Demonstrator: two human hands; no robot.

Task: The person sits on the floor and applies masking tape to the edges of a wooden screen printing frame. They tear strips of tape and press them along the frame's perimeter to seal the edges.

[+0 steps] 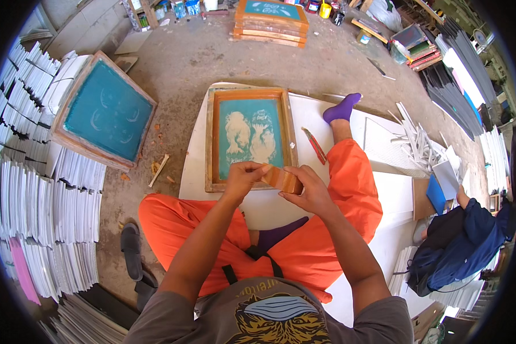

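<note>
I hold a roll of brown packing tape (291, 184) in front of me, over the near edge of a wooden-framed printing screen. My right hand (309, 189) grips the roll's right side, thumb below and fingers above. At the roll's left, my left hand (247, 179) pinches the tape's end, with a short strip between the hands. The printing screen (247, 129) lies flat, its teal mesh showing pale fish-like shapes. To its right rests a red utility knife (315, 146).
White board (312, 123) lies under the screen and my legs. Another teal screen (106, 109) leans on paper stacks (46, 209) at left. Stacked screens (271, 39) stand at the back. Paper strips (413, 132) pile at right, near a person in dark clothing (464, 246). Slippers (131, 246) sit at left.
</note>
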